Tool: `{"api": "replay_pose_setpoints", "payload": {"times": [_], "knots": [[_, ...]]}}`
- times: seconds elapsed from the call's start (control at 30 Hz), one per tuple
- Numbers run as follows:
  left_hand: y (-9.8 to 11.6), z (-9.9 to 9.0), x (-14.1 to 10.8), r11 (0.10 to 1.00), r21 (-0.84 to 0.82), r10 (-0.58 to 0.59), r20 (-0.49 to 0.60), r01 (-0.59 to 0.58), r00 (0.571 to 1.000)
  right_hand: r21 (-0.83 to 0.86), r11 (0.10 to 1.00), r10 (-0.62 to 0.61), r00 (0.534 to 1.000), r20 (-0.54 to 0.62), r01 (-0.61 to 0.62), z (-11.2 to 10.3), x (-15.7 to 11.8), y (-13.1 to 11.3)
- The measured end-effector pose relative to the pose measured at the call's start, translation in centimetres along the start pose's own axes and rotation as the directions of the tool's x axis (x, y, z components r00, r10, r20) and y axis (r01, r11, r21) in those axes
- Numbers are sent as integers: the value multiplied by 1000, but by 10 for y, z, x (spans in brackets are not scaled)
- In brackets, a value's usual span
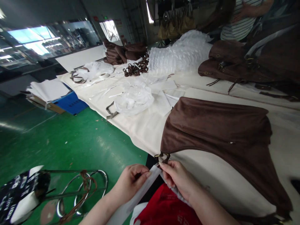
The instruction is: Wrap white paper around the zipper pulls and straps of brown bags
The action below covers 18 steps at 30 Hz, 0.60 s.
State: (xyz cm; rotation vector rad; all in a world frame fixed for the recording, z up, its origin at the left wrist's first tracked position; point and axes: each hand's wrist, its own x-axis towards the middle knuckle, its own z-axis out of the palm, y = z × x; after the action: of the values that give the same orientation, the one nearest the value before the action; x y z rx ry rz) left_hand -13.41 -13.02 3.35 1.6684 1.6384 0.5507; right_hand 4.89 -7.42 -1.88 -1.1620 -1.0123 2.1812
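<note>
A brown leather-look handbag (pixel 217 122) lies flat on the cream-covered table (pixel 145 128), its curved opening facing me. At its near left corner a brass-coloured ring (pixel 159 155) joins it to a strap. My right hand (pixel 175 175) pinches the strap end just below this ring, thumb on top. My left hand (pixel 133 182) is closed, thumb and forefinger pinching the edge of a white wrapping strip (pixel 138 197). That strip runs from the strap end down toward my lap. A greyish wrapped length hangs beneath my right hand; its lower part is hidden.
Crumpled clear plastic (pixel 136 98) and paper scraps lie mid-table. Behind are a stack of bubble wrap (pixel 180 53), small brown parts (pixel 136 67) and brown bags (pixel 225 62). A person in a striped top (pixel 241 22) stands opposite. A metal-framed stool (pixel 82 190) stands at left.
</note>
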Motion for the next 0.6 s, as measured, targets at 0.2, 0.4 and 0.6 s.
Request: {"api": "replay_pose_setpoints", "payload": {"times": [0.2,0.4,0.6], "knots": [[18,4,14,995,104,-6,30,3,1000,335,941,48,999,-20,-38,-3,-1,-10],[25,12,22,983,168,-71,-31,75,997,-9,999,-37,999,-23,37,0,1,1],[28,17,23,975,191,-99,-66,110,993,-692,699,-435,875,-211,181,-19,-17,-13]]}}
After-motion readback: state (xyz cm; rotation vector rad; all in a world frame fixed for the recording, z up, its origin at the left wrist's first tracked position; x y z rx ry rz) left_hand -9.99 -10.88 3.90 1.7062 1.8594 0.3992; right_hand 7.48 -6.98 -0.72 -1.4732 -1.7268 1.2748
